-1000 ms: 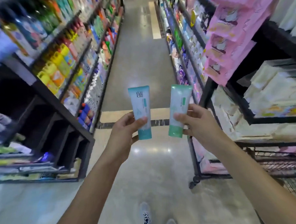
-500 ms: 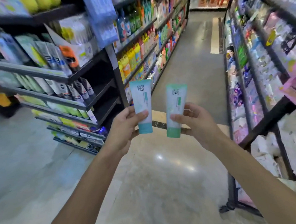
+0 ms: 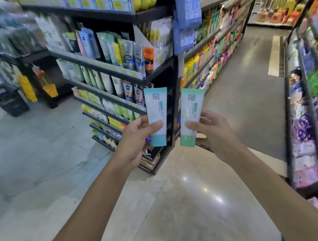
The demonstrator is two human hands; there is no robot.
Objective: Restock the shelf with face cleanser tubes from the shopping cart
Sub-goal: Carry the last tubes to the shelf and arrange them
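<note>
Store aisle, glossy floor (image 3: 186, 201), black end-cap shelf (image 3: 159, 70) dead ahead, stocked with upright cleanser tubes on several tiers. Long aisle shelving runs off to the right of it; a second rack (image 3: 308, 112) lines your right edge. Black basket (image 3: 8, 99) sits on the floor far left.

Your left hand (image 3: 137, 138) holds the left tube (image 3: 157, 116): thumb pressed across the front just above the teal cap, fingers wrapped behind. Grip is closed on the tube. Cap down, crimp end up, roughly upright.

Your right hand (image 3: 216, 134) holds the right tube (image 3: 191, 116) the same way, thumb on the front above the green cap, fingers behind. Grip closed on it. Cap down, tilted slightly right at the top.

Tubes are side by side, apart, not touching, both in the air in front of the end-cap shelf's lower tiers. Neither touches the shelf.

Versus half a second ago: view has swung left, so the end-cap shelf now fills the centre and looks closer; the aisle has moved to the right. Both holds unchanged, tubes the same gap apart. A second ago you were looking straight down the aisle.
</note>
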